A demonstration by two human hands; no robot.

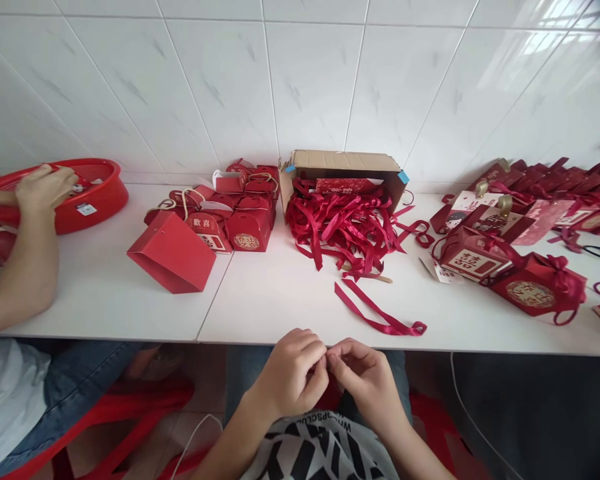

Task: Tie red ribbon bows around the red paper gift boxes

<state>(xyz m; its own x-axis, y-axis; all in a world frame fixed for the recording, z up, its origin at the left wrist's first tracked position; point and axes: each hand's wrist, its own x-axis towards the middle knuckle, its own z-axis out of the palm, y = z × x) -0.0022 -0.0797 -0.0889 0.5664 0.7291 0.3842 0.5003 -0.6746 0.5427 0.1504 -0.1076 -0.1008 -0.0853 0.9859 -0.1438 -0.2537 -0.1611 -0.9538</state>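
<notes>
Just off the table's near edge, over the lap, my left hand (300, 373) and my right hand (363, 377) meet fingertip to fingertip. Both are closed in a pinch, and whatever lies between them is too small or hidden to make out. A patch of red shows below the fingers. Closest on the table is a loose dark red ribbon (375, 313) lying in a long loop. Behind it, a cardboard box (347, 160) lies on its side with a heap of red ribbons (340, 220) spilling out.
Red gift boxes (253, 223) are grouped left of the carton, with a plain red folded box (175, 253) in front. More ribboned gift boxes (473, 257) and black scissors (596, 252) lie right. At far left, a co-worker's hand (45, 190) reaches over a red basin (95, 207).
</notes>
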